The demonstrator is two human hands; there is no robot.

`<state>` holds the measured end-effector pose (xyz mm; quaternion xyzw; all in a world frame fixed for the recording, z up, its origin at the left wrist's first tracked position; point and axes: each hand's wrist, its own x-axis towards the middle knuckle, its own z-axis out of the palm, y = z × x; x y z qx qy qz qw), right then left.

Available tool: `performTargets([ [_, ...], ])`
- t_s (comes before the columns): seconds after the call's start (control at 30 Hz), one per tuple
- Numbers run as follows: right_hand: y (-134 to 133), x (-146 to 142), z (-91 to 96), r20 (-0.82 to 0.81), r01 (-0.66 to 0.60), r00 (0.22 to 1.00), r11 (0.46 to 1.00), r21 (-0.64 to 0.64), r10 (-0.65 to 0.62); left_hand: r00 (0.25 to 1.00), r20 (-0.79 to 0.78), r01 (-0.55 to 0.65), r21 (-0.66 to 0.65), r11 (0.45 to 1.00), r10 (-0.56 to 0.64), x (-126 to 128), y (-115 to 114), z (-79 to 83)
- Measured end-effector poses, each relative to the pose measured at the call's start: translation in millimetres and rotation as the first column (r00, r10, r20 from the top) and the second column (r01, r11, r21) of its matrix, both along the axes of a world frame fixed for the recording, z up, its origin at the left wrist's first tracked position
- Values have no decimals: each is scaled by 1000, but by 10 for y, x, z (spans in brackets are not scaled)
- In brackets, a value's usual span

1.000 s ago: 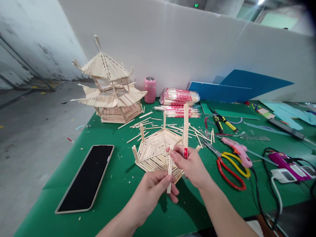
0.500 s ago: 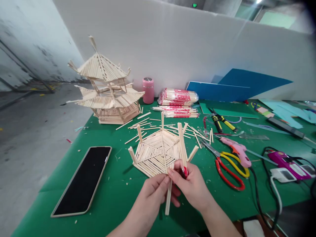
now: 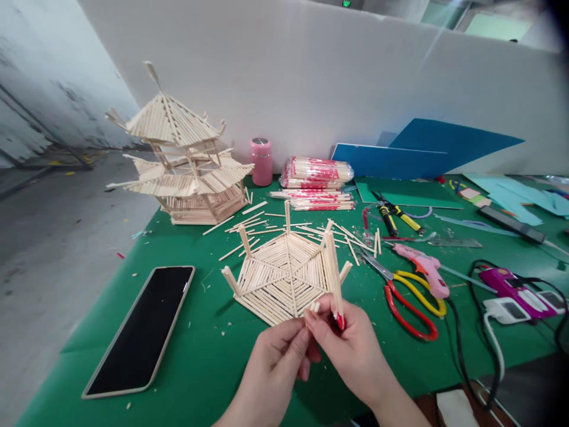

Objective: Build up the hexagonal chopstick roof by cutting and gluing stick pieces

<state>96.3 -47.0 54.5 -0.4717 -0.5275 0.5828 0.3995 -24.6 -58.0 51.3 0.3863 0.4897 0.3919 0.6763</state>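
Above green tabletop (image 3: 195, 367), left hand (image 3: 276, 356) pinches sticks (image 3: 315, 307), right hand (image 3: 351, 344) grips chopsticks (image 3: 333, 273) standing near-upright.

Pale, matt wood makes up the held sticks (image 3: 333, 267), slatted platform (image 3: 278, 276) and pagoda model (image 3: 178, 185); glossy clear plastic wraps the chopstick bundles (image 3: 317, 172), the phone (image 3: 140, 332) shows a smooth black screen, and the scissors (image 3: 389, 276) pair metal blades with smooth handles.

A single head-worn camera looks forward and down, at close range, over the hands (image 3: 275, 356) (image 3: 353, 356) and green table (image 3: 213, 367).
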Motion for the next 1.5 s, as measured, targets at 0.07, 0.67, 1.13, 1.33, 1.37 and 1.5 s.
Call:
performTargets([
  [0.07,6,122,33,23,80,996,997,19,-81,997,74,-4,-69,998,9,-3,-2,-24],
  [0.67,590,779,-225,633,178,472,770,613,-613,962,252,-45,-238,970,107,-33,53,-45],
  [1.13,-156,84,-128,-60,108,993,990,92,-103,990,-21,142,34,989,-141,72,-108,-24],
  [1.33,-183,71,-138,55,150,985,965,215,-165,989,120,86,-6,996,-84,95,-114,-35],
  [1.37,-186,73,-141,67,157,982,958,238,-178,990,121,76,-4,997,-75,98,-112,-36],
  [1.5,-186,91,-154,99,157,977,946,282,-191,996,51,72,19,997,-73,99,-114,-53],
])
